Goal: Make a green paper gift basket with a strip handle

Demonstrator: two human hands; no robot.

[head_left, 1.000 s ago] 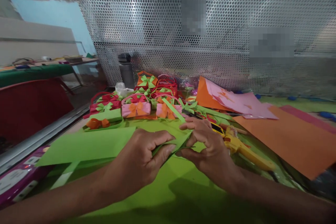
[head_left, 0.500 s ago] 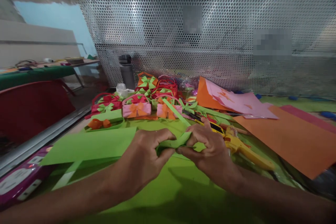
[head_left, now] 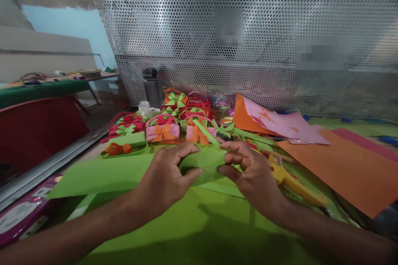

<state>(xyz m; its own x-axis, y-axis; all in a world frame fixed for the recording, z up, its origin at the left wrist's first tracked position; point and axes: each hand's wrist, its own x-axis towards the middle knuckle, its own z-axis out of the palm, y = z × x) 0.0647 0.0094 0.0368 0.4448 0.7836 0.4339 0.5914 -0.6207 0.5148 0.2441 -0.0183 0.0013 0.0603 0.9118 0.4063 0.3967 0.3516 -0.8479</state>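
A folded piece of green paper [head_left: 205, 163] is held between both hands above the table. My left hand [head_left: 168, 178] pinches its left end with thumb and fingers closed on it. My right hand [head_left: 251, 172] pinches the right end the same way. Under the hands lie flat green paper sheets [head_left: 102, 174]. Behind them stand several small paper baskets with bows [head_left: 163, 128] in pink, red, orange and green.
A yellow glue gun [head_left: 289, 178] lies right of my right hand. Orange paper [head_left: 342, 165] and pink paper [head_left: 280, 122] cover the right side. A grey bottle [head_left: 151, 87] stands before the perforated metal screen [head_left: 248, 41]. A purple pack [head_left: 21, 215] sits at the left edge.
Both hands have turned the green piece so its broad face shows upward, and the fingers have shifted along its ends. The view has tilted slightly.
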